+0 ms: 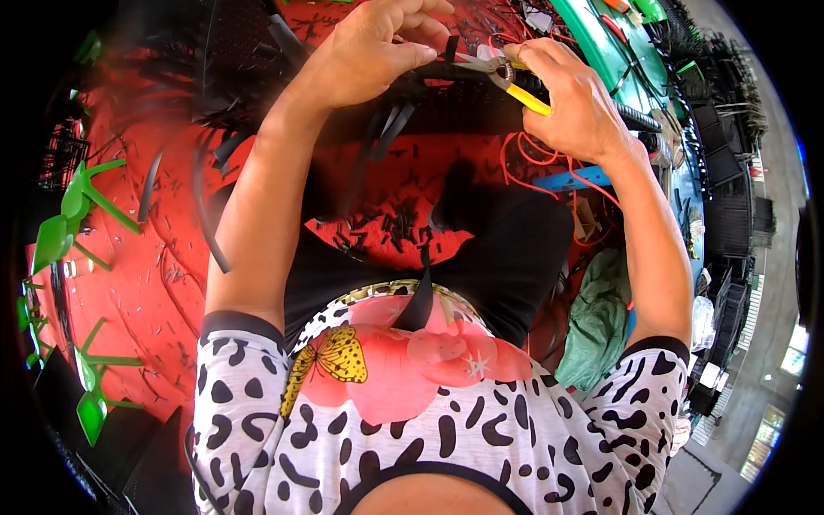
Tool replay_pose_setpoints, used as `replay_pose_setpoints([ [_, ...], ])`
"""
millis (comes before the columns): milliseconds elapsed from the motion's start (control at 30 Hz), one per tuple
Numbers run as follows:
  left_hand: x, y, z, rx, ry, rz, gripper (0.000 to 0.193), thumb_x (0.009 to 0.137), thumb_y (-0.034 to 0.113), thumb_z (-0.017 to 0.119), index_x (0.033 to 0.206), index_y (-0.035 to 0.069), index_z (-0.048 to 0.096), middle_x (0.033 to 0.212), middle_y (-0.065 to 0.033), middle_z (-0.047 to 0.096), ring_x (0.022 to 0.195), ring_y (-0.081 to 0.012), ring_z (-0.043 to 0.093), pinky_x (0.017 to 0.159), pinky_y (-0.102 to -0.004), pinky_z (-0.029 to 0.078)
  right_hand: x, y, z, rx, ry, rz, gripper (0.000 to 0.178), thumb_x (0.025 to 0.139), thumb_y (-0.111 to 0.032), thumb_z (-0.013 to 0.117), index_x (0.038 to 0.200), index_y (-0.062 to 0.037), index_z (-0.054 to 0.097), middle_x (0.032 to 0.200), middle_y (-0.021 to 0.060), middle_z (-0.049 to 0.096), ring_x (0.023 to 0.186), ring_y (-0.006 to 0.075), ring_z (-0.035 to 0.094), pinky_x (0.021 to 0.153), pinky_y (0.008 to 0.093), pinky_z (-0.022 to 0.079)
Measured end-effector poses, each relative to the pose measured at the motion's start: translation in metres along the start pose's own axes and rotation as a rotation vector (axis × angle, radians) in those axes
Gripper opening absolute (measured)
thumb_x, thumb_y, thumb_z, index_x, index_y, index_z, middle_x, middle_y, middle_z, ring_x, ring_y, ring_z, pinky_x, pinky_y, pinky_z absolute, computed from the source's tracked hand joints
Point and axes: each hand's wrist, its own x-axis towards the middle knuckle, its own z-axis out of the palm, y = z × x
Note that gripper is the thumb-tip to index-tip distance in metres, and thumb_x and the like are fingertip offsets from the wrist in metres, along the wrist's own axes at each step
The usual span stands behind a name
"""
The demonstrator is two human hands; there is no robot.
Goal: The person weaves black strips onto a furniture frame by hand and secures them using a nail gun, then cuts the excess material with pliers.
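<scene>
My right hand (pixel 571 99) is closed around yellow-handled snips (pixel 502 75), whose pointed metal blades face left. Just past my left thumb tip is a short, dark end of black strip (pixel 451 49), close to the blades. Thumb and fingers of my left hand (pixel 365 51) are bent toward each other at this strip; their exact grip is partly hidden. Other black strips (pixel 395 129) hang below, between my forearms.
Black offcuts (pixel 399 227) litter a red surface (pixel 129 300) before me. Green plastic stools (pixel 69 223) stand at left. Red cord (pixel 524 163), a blue strip (pixel 571 180) and a green bag (pixel 596 322) lie to the right, near a green panel (pixel 601 43) and stacked black parts (pixel 730 154).
</scene>
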Motion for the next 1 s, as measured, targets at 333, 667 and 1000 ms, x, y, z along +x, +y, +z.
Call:
replay_pose_setpoints([
  [333, -0.005, 0.009, 0.007, 0.007, -0.016, 0.001, 0.044, 0.081, -0.004, 0.054, 0.124, -0.003, 0.044, 0.101, -0.0079, 0.061, 0.091, -0.0122, 0.055, 0.08, -0.0261, 0.044, 0.006, 0.001, 0.004, -0.125, -0.003, -0.153, 0.042, 0.068, -0.004, 0.065, 0.109, -0.0034, 0.057, 0.105, 0.0115, 0.057, 0.099, 0.0311, 0.055, 0.085, 0.0375, 0.047],
  [667, -0.007, 0.003, 0.002, -0.136, 0.026, 0.019, 0.04, 0.089, 0.009, 0.058, 0.125, -0.003, 0.047, 0.109, -0.0087, 0.06, 0.098, -0.0141, 0.056, 0.082, -0.0281, 0.046, -0.212, 0.149, -0.007, -0.425, 0.235, 0.789, 0.053, 0.08, -0.034, 0.066, 0.125, -0.0092, 0.053, 0.115, 0.0172, 0.059, 0.104, 0.0332, 0.058, 0.087, 0.0418, 0.045],
  [1000, 0.007, -0.009, -0.004, -0.107, 0.126, 0.07, 0.033, 0.092, 0.017, 0.057, 0.119, -0.004, 0.052, 0.103, -0.0068, 0.063, 0.095, -0.0124, 0.057, 0.081, -0.0255, 0.045, -0.165, 0.087, 0.004, 0.26, 0.429, 0.656, 0.035, 0.084, -0.017, 0.065, 0.117, -0.005, 0.06, 0.109, 0.0129, 0.064, 0.1, 0.0222, 0.062, 0.087, 0.0306, 0.047],
])
